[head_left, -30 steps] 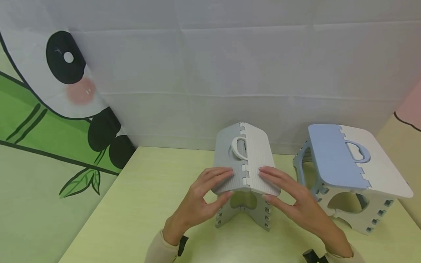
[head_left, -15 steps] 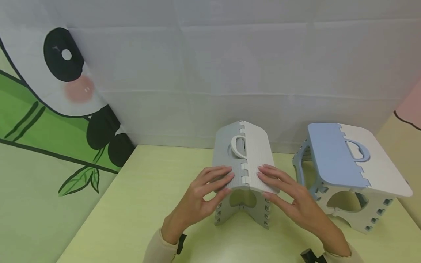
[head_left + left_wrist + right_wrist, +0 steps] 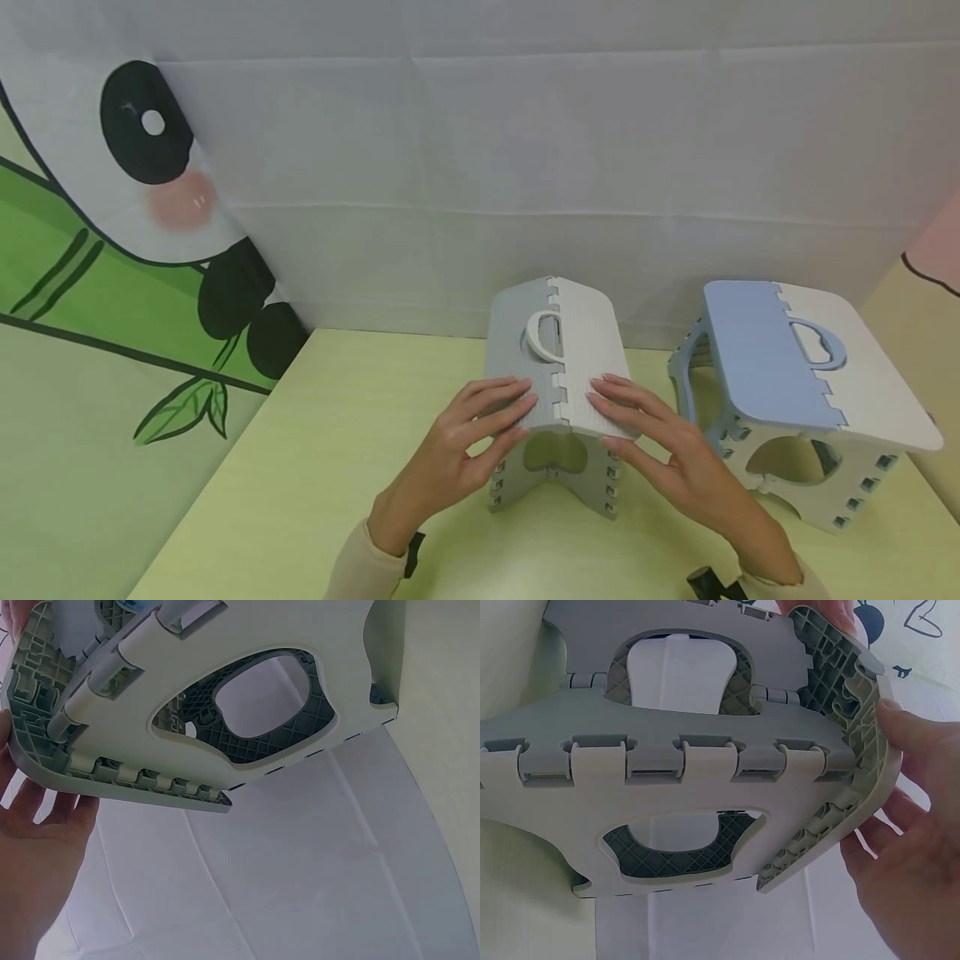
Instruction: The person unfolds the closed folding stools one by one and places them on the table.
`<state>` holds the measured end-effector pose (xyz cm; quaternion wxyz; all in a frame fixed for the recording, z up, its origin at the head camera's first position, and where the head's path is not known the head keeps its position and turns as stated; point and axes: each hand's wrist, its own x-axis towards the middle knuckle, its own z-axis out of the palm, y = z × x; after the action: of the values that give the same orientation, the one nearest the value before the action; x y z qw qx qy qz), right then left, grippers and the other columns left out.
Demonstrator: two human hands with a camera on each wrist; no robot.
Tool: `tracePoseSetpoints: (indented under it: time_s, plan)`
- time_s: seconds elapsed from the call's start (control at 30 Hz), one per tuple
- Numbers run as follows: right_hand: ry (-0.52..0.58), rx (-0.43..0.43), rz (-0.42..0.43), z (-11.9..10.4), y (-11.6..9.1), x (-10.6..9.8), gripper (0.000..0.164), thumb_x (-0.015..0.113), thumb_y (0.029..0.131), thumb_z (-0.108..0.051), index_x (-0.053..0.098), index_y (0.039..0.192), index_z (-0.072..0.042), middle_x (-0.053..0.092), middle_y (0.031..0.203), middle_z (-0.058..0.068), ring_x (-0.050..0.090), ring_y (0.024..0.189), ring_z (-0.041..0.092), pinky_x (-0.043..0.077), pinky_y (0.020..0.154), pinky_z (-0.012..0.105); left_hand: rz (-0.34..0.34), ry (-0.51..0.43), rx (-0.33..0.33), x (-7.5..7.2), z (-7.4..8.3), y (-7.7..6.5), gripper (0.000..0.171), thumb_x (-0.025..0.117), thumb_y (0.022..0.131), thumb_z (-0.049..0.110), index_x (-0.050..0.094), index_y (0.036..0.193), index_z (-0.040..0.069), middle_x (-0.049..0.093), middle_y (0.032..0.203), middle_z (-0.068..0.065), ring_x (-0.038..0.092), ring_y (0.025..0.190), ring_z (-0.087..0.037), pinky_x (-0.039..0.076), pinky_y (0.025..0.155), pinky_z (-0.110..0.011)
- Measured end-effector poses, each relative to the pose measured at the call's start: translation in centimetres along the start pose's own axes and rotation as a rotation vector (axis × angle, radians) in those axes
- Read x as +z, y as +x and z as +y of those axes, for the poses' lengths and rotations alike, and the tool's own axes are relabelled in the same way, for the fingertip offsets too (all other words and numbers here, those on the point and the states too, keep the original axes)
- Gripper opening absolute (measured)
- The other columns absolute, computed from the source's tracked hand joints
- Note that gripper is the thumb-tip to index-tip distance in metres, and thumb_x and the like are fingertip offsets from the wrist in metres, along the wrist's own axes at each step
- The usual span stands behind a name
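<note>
A grey-and-white folding stool (image 3: 588,333) stands partly folded, its seat bent into a ridge along the middle hinge and its front leg panels in a V. A white loop handle (image 3: 534,337) lies near that ridge. My left hand (image 3: 459,446) holds the grey half's front corner, fingers on top and thumb at the front edge. The white half's front corner is held by my right hand (image 3: 686,446) the same way. From below, the right wrist view shows the stool's hinged leg panels (image 3: 697,795) and the thumb (image 3: 911,731) against the seat's rim.
A blue-and-white folding stool (image 3: 761,358) stands unfolded on the right, close to my right hand. Both stools are on a pale yellow-green table (image 3: 315,450). Behind them hangs a white cloth wall (image 3: 450,167), with a cartoon panel (image 3: 67,225) at left.
My left hand has shifted slightly on the seat and covers more of its front-left corner. The right hand and both stools look almost the same.
</note>
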<state>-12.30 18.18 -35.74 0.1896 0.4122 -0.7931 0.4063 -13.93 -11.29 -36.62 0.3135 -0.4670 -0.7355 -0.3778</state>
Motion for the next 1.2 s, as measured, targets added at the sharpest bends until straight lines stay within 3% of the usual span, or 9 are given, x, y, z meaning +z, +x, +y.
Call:
tracePoseSetpoints:
  time_s: [0.17,0.5,0.77,1.03,1.2]
  plan:
    - [-0.005,-0.026,0.007,0.14,0.04,0.06,0.050,0.071,0.096,-0.008,0.058,0.145,-0.005,0.052,0.151,0.014,0.041,0.146,0.027,0.034,0.116,0.021,-0.003,0.009,0.001,0.00,-0.07,-0.04,0.034,0.059,0.106,0.023,0.069,0.129,-0.001,0.065,0.135,-0.016,0.058,0.126,-0.033,0.049,0.106,-0.041]
    - [-0.022,0.062,-0.067,-0.08,-0.06,-0.20,0.066,0.074,0.087,0.010,0.057,0.147,-0.010,0.049,0.154,0.009,0.035,0.149,0.023,0.031,0.118,0.021,-0.026,0.049,-0.008,0.16,-0.11,-0.20,0.034,0.059,0.106,0.023,0.069,0.130,0.000,0.065,0.135,-0.015,0.057,0.127,-0.033,0.048,0.108,-0.041]
    - [-0.053,-0.032,-0.021,0.19,-0.02,0.03,0.050,0.069,0.097,-0.006,0.057,0.146,-0.007,0.051,0.152,0.013,0.038,0.146,0.031,0.029,0.119,0.022,-0.027,0.062,-0.012,0.18,0.11,-0.06,0.033,0.059,0.106,0.022,0.070,0.129,0.001,0.066,0.134,-0.015,0.058,0.126,-0.033,0.048,0.108,-0.042]
    - [-0.057,-0.050,-0.037,0.27,0.07,-0.02,0.045,0.063,0.103,-0.013,0.055,0.147,-0.006,0.050,0.153,0.015,0.037,0.147,0.033,0.027,0.120,0.023,-0.042,0.118,0.038,0.05,0.06,0.11,0.035,0.054,0.108,0.023,0.069,0.129,-0.001,0.065,0.134,-0.017,0.058,0.125,-0.035,0.048,0.108,-0.043]
    - [-0.063,-0.064,-0.038,0.19,0.23,-0.01,0.043,0.058,0.106,-0.016,0.055,0.147,-0.004,0.049,0.153,0.015,0.036,0.147,0.034,0.026,0.121,0.025,-0.041,0.126,0.037,0.11,-0.10,0.09,0.036,0.052,0.109,0.023,0.068,0.131,-0.001,0.065,0.135,-0.016,0.058,0.126,-0.035,0.047,0.109,-0.044]
